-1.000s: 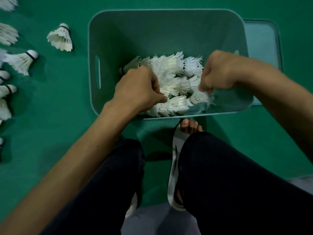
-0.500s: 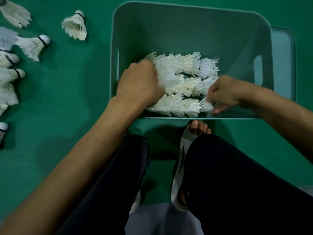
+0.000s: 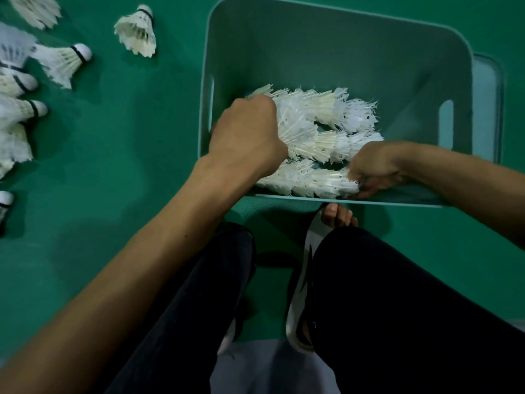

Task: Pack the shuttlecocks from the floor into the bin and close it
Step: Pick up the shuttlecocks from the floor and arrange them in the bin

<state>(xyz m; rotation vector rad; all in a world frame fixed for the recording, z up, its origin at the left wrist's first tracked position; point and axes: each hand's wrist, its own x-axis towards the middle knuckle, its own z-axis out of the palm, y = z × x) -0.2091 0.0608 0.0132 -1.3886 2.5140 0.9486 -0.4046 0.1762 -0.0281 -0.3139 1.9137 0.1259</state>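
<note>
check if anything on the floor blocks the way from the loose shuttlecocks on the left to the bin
Nothing visible does. Bare green floor lies between the loose shuttlecocks and the bin, which is open at the top. Both the left hand and right hand are inside it, among the packed shuttlecocks.

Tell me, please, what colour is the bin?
The bin is pale teal green, shown best in the head view.
</note>
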